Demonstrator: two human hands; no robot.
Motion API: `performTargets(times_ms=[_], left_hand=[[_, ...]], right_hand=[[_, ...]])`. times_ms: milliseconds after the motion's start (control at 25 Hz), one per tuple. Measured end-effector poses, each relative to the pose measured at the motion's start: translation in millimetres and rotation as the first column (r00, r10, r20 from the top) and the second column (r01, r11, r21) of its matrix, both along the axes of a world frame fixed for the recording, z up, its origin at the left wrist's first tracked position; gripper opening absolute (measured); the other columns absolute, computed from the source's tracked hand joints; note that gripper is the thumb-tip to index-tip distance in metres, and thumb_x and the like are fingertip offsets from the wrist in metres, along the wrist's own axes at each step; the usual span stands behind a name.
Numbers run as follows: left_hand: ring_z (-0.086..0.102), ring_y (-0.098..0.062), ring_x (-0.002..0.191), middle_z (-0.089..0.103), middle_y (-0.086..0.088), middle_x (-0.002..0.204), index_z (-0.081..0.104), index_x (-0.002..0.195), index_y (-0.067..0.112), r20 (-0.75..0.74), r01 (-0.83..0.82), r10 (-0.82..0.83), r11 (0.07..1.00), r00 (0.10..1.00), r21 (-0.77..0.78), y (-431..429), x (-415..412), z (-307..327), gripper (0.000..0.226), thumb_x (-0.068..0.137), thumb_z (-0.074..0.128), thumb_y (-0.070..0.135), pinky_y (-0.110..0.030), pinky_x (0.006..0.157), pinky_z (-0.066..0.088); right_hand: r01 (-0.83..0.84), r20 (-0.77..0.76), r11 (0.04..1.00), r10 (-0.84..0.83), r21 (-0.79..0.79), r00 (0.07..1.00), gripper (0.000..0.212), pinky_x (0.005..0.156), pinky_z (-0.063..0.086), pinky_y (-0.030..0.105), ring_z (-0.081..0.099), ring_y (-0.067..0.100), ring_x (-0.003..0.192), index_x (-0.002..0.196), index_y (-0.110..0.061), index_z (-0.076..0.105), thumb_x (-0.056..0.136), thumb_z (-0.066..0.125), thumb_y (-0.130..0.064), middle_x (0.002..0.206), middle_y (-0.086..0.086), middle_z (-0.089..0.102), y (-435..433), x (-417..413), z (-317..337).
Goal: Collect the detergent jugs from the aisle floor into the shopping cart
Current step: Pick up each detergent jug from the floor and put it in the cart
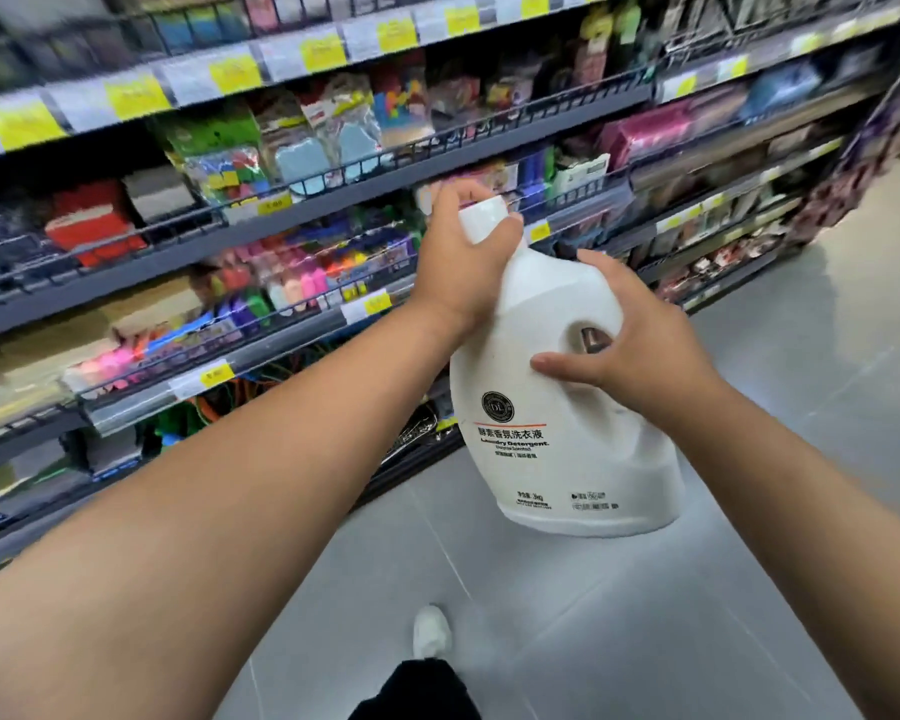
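Observation:
A large white detergent jug (552,418) with a white cap and a printed label hangs in the air in front of me, tilted a little to the left. My left hand (463,262) is wrapped around its cap and neck. My right hand (630,335) grips the jug's upper right side at the handle opening. The jug is well above the grey floor. No shopping cart and no other jugs show in this view.
Dark wire shelves (292,200) packed with sponges, cloths and brushes run along the left and back, close beside the jug. Grey floor tiles (619,615) stretch to the right. My white shoe (430,631) and dark trouser leg are below.

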State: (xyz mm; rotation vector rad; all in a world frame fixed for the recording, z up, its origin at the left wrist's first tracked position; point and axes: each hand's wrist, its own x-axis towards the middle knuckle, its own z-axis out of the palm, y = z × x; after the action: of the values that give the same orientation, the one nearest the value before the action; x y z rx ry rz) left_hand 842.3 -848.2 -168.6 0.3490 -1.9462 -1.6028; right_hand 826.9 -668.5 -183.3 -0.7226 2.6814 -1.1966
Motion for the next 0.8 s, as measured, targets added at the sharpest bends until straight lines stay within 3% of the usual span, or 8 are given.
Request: performTargets(times_ms=[160,280,400,520,640,800], left_hand=[[0.051,0.003,0.068,0.052,0.008,0.083,0.049,0.095,0.021,-0.083,0.11,-0.109,0.994,0.991,0.007,22.1,-84.9,3.4,0.022,0.081,0.067,0.02,-0.023,0.068,0.046],[0.05,-0.01,0.066,0.053,0.005,0.079,0.048,0.092,0.026,-0.109,0.249,-0.247,0.969,0.963,0.003,40.7,-157.2,3.5,0.022,0.077,0.065,0.025,-0.03,0.064,0.045],[0.049,-0.006,0.067,0.053,0.006,0.082,0.048,0.095,0.021,-0.122,0.36,-0.361,0.932,0.924,-0.033,66.4,-224.8,4.9,0.023,0.081,0.067,0.018,-0.022,0.063,0.043],[0.049,-0.004,0.07,0.052,0.006,0.086,0.048,0.096,0.021,-0.12,0.469,-0.474,0.881,0.873,-0.065,107.2,-295.0,6.6,0.025,0.079,0.066,0.02,-0.019,0.066,0.042],[0.047,0.006,0.067,0.051,0.009,0.085,0.048,0.098,0.016,-0.132,0.53,-0.537,0.844,0.833,-0.088,156.2,-363.0,4.2,0.025,0.082,0.067,0.015,-0.014,0.067,0.041],[0.048,0.003,0.07,0.052,0.01,0.085,0.049,0.099,0.017,-0.135,0.57,-0.579,0.816,0.804,-0.098,225.2,-450.2,2.5,0.025,0.082,0.066,0.017,-0.021,0.07,0.045]], right_hand=[[0.126,-0.037,0.992,-0.125,0.018,0.991,0.1,0.079,0.039,0.028,0.052,0.012,0.095,0.135,-0.055,0.031,0.051,0.084,-0.059,0.114,-0.014,0.058,21.9,-57.8,12.3],[0.249,-0.078,0.968,-0.248,0.007,0.966,0.099,0.081,0.041,0.027,0.052,0.008,0.093,0.134,-0.054,0.033,0.049,0.083,-0.059,0.111,-0.024,0.051,36.5,-105.3,14.2],[0.368,-0.078,0.93,-0.368,-0.012,0.927,0.099,0.083,0.042,0.026,0.057,0.012,0.096,0.134,-0.054,0.034,0.048,0.083,-0.06,0.117,-0.017,0.059,57.4,-148.1,12.5],[0.476,-0.079,0.879,-0.477,-0.028,0.876,0.099,0.091,0.047,0.034,0.057,0.016,0.106,0.134,-0.053,0.034,0.048,0.083,-0.06,0.123,-0.013,0.06,91.3,-196.8,11.7],[0.547,-0.091,0.837,-0.545,-0.005,0.834,0.098,0.091,0.048,0.037,0.057,0.017,0.106,0.133,-0.055,0.032,0.049,0.082,-0.062,0.124,-0.011,0.06,134.1,-253.5,9.0],[0.578,-0.115,0.816,-0.575,-0.012,0.81,0.096,0.088,0.048,0.037,0.059,0.02,0.103,0.131,-0.052,0.036,0.047,0.081,-0.063,0.115,-0.009,0.063,200.9,-336.2,4.7]])
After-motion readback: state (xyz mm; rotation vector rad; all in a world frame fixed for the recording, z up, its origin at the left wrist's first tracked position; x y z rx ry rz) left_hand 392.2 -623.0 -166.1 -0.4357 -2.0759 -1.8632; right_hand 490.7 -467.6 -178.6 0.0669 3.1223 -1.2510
